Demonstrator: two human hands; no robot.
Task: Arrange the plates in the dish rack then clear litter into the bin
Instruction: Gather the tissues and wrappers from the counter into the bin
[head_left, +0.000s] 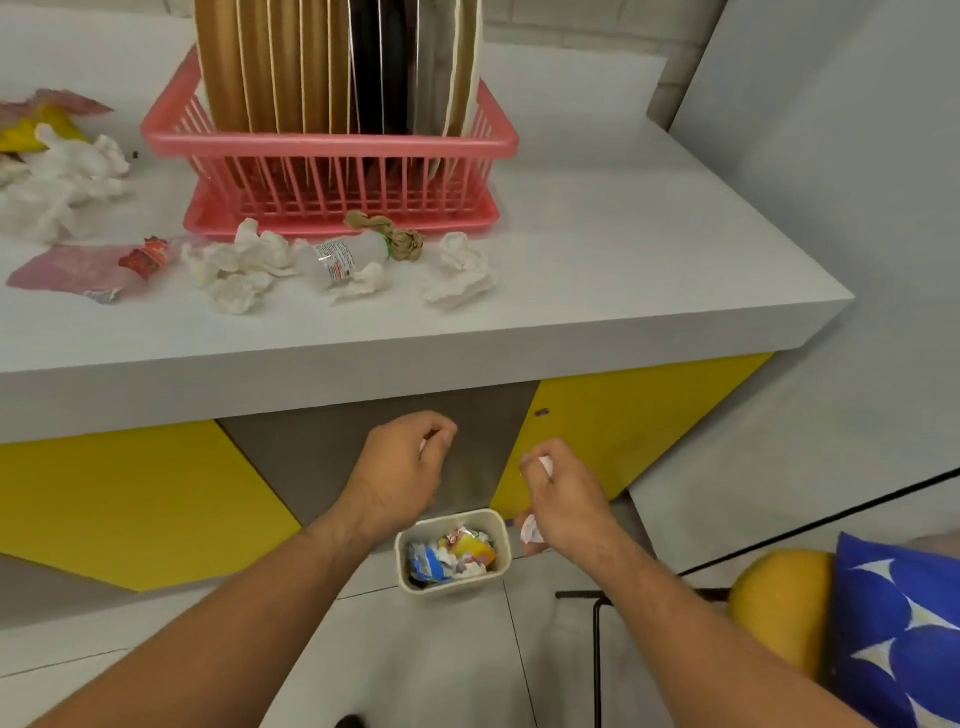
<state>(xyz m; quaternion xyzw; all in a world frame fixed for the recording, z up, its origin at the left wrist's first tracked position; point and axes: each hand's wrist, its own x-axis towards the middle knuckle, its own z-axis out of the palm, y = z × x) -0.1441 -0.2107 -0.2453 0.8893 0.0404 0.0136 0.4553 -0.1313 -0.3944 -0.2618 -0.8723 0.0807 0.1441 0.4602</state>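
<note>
We see a pink dish rack (332, 145) w/ tan, black & cream plates (270, 62). The counter (623, 249) is white, cabinet fronts (623, 415) yellow & grey. The tissues (457, 270) are white, plastic bag (62, 270) pale pink, bin (457, 582) cream. The cushion (904, 623) is blue w/ white curved shapes.

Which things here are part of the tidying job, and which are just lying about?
Job: plates, dish rack, bin, crumpled tissues, plastic bottle, pink wrapper, tissue held in the right hand.
Lying about: blue cushion, round yellow object, black metal frame.
</note>
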